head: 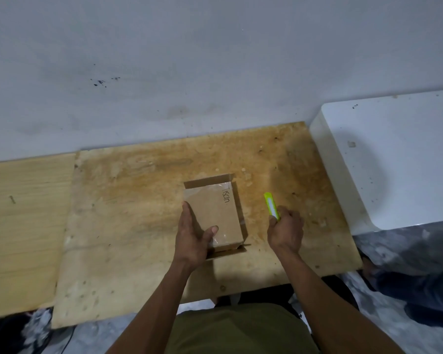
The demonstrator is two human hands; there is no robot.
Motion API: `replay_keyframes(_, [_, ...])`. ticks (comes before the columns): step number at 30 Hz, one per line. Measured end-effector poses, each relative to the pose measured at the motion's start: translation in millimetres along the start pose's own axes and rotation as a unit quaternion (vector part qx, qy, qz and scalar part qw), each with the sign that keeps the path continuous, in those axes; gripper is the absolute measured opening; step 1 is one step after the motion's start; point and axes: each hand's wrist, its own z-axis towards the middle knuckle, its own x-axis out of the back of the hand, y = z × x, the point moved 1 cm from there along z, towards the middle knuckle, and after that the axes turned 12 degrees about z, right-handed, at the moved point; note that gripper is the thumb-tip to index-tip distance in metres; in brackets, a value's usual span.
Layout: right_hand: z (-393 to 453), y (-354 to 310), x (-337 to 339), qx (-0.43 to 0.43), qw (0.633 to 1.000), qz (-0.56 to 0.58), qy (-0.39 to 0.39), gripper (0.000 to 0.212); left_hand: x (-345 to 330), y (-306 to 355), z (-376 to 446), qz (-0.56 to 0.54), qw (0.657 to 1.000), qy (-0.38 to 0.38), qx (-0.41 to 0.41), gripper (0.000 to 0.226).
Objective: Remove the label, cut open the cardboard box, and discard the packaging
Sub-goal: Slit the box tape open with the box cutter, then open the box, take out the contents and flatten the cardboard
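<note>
A worn, stained plywood board (pixel 143 213) lies flat as the work surface, with a paler wood-grain panel (pixel 23 226) butted against its left edge and a smooth white rounded block (pixel 384 162) at its right. Near the board's middle sits the brown cardboard box (pixel 215 213), a flat rectangular carton whose long axis runs away from the person, tilted slightly leftward at the far end. Its end flaps stand open at both the far and near ends. Glossy clear tape crosses its top face, which bears handwriting along the right edge. The left hand (pixel 193 238) grips the box's near-left corner, fingers along the left side, thumb pressed on top. Just right of the box, apart from it, the right hand (pixel 285 231) is closed round a lime-green utility knife (pixel 271 205), its long plastic body pointing away and slightly left from the fist.
</note>
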Motion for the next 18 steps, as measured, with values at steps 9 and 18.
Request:
replay_keyframes(9, [-86, -47, 7, -0.143, 0.931, 0.301, -0.151, 0.045, 0, -2, 4, 0.028, 0.999, 0.036, 0.023, 0.101])
replay_keyframes(18, [-100, -45, -20, -0.107, 0.908, 0.376, -0.149, 0.050, 30, 22, 52, 0.187, 0.977, 0.052, -0.088, 0.079])
